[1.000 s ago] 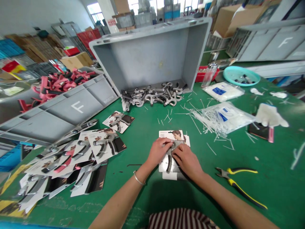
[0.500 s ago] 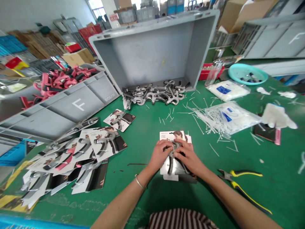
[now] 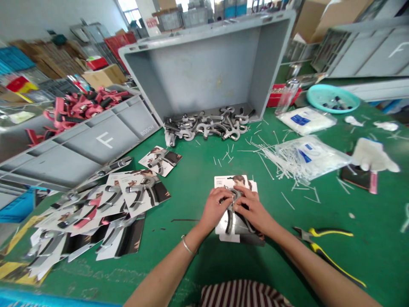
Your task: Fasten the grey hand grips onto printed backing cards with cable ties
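Note:
Right in front of me a grey hand grip strengthener (image 3: 229,222) lies on a printed backing card (image 3: 221,183), with more card edges showing beneath. My left hand (image 3: 214,209) is closed at the left of the strengthener's rounded top, thumb and fingers pinched together. From the right, my right hand (image 3: 253,209) has its bent fingers pressed on the same top part, close to the left fingertips. Whether a thin tie is between the fingertips I cannot make out. The strengthener's black-padded handles point toward me, the right one partly under my hand.
Carded strengtheners (image 3: 140,194) lie piled at left, beside a grey crate (image 3: 124,123) of red ones. Loose grey strengtheners (image 3: 207,125) spill from a tipped crate (image 3: 204,72). At right are white cable ties (image 3: 281,164), plastic bags (image 3: 313,157), pliers (image 3: 319,247), a glove (image 3: 372,155) and a turquoise basin (image 3: 332,98).
Almost nothing differs. Both hands stay at the strengthener's top with only slight finger movement, and the view has shifted a little.

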Available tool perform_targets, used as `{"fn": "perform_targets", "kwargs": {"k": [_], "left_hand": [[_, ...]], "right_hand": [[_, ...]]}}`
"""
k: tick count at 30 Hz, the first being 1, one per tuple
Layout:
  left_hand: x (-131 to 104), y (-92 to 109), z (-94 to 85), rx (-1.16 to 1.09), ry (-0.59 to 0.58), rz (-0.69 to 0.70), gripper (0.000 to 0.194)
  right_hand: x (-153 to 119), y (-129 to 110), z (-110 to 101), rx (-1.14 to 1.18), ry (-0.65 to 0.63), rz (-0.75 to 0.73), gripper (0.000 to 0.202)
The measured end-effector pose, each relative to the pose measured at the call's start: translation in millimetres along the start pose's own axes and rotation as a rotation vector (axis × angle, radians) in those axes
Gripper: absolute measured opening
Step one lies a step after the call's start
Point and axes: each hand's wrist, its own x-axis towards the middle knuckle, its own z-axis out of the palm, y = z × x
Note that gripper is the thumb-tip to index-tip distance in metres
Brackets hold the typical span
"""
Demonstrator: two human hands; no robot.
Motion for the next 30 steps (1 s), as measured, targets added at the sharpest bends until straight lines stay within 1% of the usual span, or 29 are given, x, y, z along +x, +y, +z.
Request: {"fn": "perform_targets", "kwargs": {"k": [5, 10, 12, 14, 16, 17, 19, 21, 24, 26, 27, 28, 29, 30], "left_hand": [[-2.9, 0.7, 0.6, 0.004, 0.013, 0.025, 0.007], [-7.2, 0.9, -3.9, 0.016, -0.007, 0.054, 0.008], [-5.8, 1.6, -7.6, -0.031, -0.02, 0.016, 0.01], [-2.2, 4.5, -11.2, -0.09, -0.036, -0.065, 0.011], [1.3, 11.2, -13.4, -0.115, -0.035, -0.125, 0.011], [2.1, 16.1, -13.6, -0.113, -0.024, -0.124, 0.01], [-0.4, 27.4, -11.8, -0.083, 0.007, -0.046, 0.01], [-9.1, 37.1, -6.9, 0.008, -0.006, 0.083, 0.011], [-30.9, 41.1, 4.4, 0.273, -0.123, 0.252, 0.017], [-48.2, 38.4, 11.5, 0.442, -0.203, 0.326, 0.02], [-57.0, 37.1, 13.8, 0.496, -0.222, 0.355, 0.02], [-65.7, 36.3, 14.9, 0.533, -0.215, 0.361, 0.018], [-73.5, 35.7, 14.8, 0.552, -0.177, 0.359, 0.014], [-79.5, 34.3, 13.6, 0.552, -0.108, 0.347, 0.01]], "right_hand": [[3.2, 1.8, 1.4, 0.018, -0.012, -0.003, 0.02], [8.1, 2.0, 4.2, 0.099, 0.057, 0.059, 0.02], [8.8, 2.3, 5.4, 0.098, 0.064, 0.058, 0.02], [8.2, 3.2, 6.3, 0.082, 0.057, 0.038, 0.019], [6.6, 4.4, 6.9, 0.069, 0.063, 0.02, 0.014], [5.7, 5.0, 7.2, 0.068, 0.076, 0.016, 0.012], [4.2, 5.9, 8.4, 0.08, 0.114, 0.019, 0.013], [4.5, 6.6, 10.4, 0.106, 0.153, 0.029, 0.016], [9.4, 8.5, 14.9, 0.144, 0.192, 0.038, 0.02], [13.8, 8.9, 17.6, 0.152, 0.21, 0.041, 0.019], [14.5, 8.0, 17.9, 0.155, 0.222, 0.048, 0.019], [13.4, 5.9, 17.3, 0.157, 0.235, 0.058, 0.018], [10.1, 2.9, 15.6, 0.152, 0.255, 0.068, 0.017], [4.7, -0.6, 13.2, 0.151, 0.275, 0.079, 0.016]]}}
